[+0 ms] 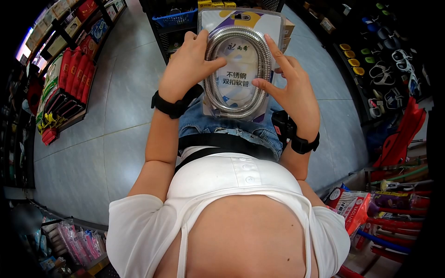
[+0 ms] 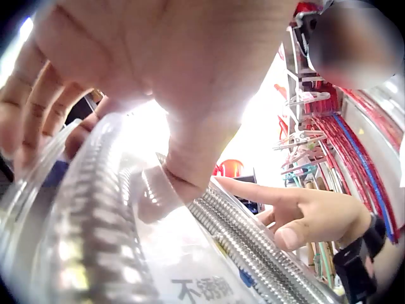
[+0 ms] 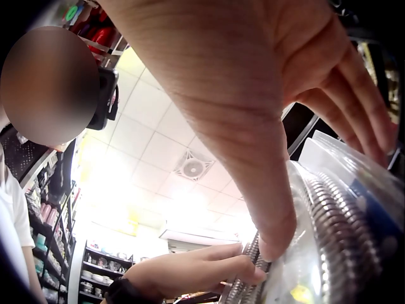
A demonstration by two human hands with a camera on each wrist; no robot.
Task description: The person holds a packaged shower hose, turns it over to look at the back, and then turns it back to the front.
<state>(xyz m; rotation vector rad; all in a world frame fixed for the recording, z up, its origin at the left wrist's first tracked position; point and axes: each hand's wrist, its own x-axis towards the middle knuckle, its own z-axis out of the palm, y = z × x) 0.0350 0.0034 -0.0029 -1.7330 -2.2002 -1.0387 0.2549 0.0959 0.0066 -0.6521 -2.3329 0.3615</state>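
A clear blister package (image 1: 211, 19) with a printed card stands in front of the person's waist. Inside it, a coiled silver metal hose (image 1: 211, 85) forms an upright oval. My left hand (image 1: 191, 65) grips the package's left edge, its thumb over the front. At the opposite edge is my right hand (image 1: 296, 95), index finger extended along the hose and thumb on the front; its other fingers are partly hidden behind the edge. In the left wrist view, the ribbed hose (image 2: 234, 234) shows beneath the left thumb. The right wrist view shows the right thumb against the plastic.
Beyond the package stands a black rack with a blue basket (image 1: 175, 19). Red packs (image 1: 76, 74) fill a shelf on the left. Sandals and slippers (image 1: 381, 74) hang at the right, above long red-handled goods. Grey floor tiles (image 1: 125, 92) lie between the shelves.
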